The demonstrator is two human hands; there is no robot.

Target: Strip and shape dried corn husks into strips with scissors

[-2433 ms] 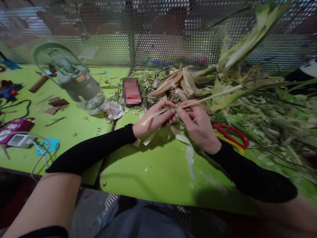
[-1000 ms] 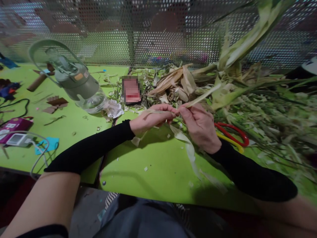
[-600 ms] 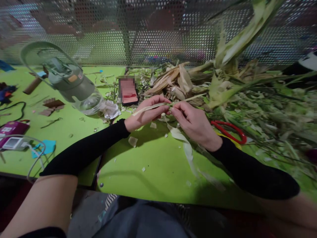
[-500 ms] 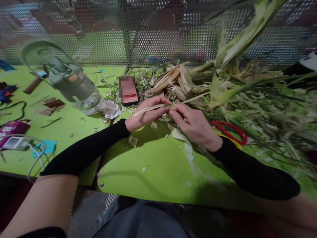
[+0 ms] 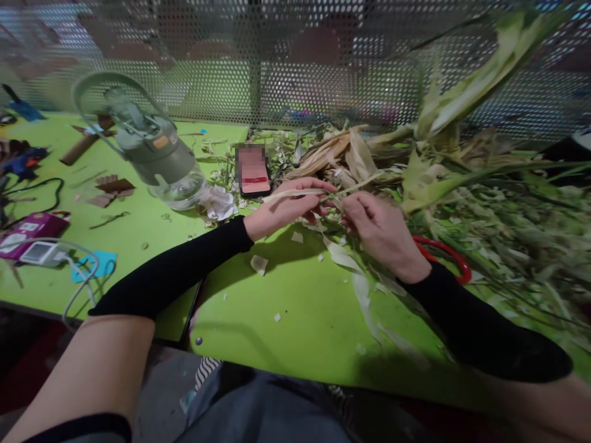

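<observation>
Over the green table my left hand (image 5: pixel 289 212) has its fingers closed around pale corn husk strips. One husk strip (image 5: pixel 295 194) lies across the back of that hand, and a thin greenish end sticks out beyond the fingertips to the upper right. Just to the right, my right hand (image 5: pixel 385 234) pinches the same husk strips between thumb and fingers. Below both hands, a long loose husk strip (image 5: pixel 360 286) trails down onto the tabletop. The exact grip at the fingertips is partly hidden.
Behind the hands lie a phone (image 5: pixel 253 175) and a heap of dry husks (image 5: pixel 360 154). Red-handled scissors (image 5: pixel 464 264) are beside my right wrist, near green scraps. At left stand a water bottle (image 5: pixel 161 163) and a crumpled tissue (image 5: pixel 218 204). A perforated metal screen (image 5: pixel 295 80) borders the back.
My right hand has drawn slightly away from the left, widening the gap between their fingertips. The view has shifted a little, so everything appears further right.
</observation>
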